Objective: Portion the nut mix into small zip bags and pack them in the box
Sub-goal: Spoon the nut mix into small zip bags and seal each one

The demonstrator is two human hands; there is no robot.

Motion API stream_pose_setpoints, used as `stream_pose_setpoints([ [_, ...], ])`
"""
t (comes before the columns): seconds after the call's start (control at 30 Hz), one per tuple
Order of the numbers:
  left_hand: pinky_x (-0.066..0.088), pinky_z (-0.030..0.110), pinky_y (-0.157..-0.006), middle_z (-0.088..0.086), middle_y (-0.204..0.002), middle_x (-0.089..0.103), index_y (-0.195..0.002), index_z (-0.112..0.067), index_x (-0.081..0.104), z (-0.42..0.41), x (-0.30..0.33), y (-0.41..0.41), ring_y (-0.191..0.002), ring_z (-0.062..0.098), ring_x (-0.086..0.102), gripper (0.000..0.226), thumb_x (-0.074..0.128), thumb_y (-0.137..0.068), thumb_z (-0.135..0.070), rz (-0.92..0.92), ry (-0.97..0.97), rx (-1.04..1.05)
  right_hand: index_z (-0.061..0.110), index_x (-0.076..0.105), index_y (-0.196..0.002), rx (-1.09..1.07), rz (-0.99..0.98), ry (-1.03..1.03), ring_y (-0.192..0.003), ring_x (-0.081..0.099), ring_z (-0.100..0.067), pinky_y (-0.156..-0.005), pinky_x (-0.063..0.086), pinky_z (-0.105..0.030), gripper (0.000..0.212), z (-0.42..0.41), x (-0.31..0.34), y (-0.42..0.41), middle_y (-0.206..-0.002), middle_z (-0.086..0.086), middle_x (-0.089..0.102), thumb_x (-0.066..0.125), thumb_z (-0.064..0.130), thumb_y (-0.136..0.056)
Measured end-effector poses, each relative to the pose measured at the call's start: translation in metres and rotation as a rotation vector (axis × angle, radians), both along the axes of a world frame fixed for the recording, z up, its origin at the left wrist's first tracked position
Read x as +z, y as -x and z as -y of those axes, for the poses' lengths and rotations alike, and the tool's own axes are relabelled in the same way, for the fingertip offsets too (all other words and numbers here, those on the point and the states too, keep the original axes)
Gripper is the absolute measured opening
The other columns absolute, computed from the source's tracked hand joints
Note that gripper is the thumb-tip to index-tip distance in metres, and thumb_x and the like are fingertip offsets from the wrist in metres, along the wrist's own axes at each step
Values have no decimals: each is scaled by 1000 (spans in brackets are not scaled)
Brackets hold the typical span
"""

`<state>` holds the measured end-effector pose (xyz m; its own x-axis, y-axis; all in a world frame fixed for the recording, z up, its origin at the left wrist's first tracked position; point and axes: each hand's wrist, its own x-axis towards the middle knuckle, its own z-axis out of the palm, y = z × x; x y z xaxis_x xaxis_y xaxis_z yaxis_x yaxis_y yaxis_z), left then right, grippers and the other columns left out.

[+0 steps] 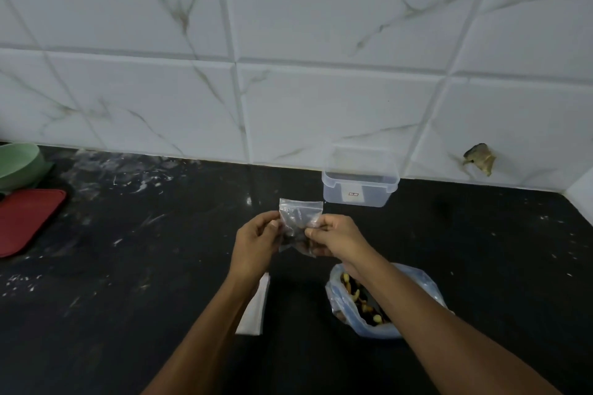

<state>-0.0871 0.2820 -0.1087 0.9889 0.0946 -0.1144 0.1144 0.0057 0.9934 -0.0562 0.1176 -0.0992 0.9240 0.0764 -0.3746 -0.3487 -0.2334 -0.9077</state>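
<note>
zip bag (298, 218) between both grips (upright)

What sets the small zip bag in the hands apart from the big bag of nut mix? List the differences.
1. The small zip bag is held up above the counter, pinched by the left hand and right hand; the big bag rests on the counter.
2. The small zip bag is much smaller.
3. The small zip bag is clear; the big bag looks bluish, its mouth gaping open.

Both are plastic and hold nut mix.
</note>
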Motion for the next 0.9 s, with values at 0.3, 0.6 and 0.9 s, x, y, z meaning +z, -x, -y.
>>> stream_pose_setpoints([
  [0.3, 59, 38, -87, 8, -103, 74, -105, -19, 68, -25, -33, -49, -95, 19, 73, 30, 44, -100, -3, -174, -69, -63, 9, 67, -89, -136, -144, 69, -86, 72, -23, -76, 61, -39, 3, -41, -53, -56, -95, -12, 70, 66, 7, -88],
  [0.6, 58, 43, -89, 8, -98, 75, -99, -17, 71, -30, -63, -74, -93, 22, 73, 28, 45, -99, -6, -300, -188, -96, 13, 68, -77, -172, -169, 257, -76, 72, -22, -71, 62, -40, 9, -58, -91, -76, -82, -9, 72, 72, 16, -85],
  [0.9, 55, 48, -84, 20, -99, 69, -101, -9, 67, -32, -60, -74, -91, 36, 67, 21, 47, -99, -13, -327, -429, -128, 13, 70, -97, -100, -166, 510, -79, 64, -14, -50, 38, -21, 20, -63, -84, -70, -94, -4, 69, 65, 31, -90],
])
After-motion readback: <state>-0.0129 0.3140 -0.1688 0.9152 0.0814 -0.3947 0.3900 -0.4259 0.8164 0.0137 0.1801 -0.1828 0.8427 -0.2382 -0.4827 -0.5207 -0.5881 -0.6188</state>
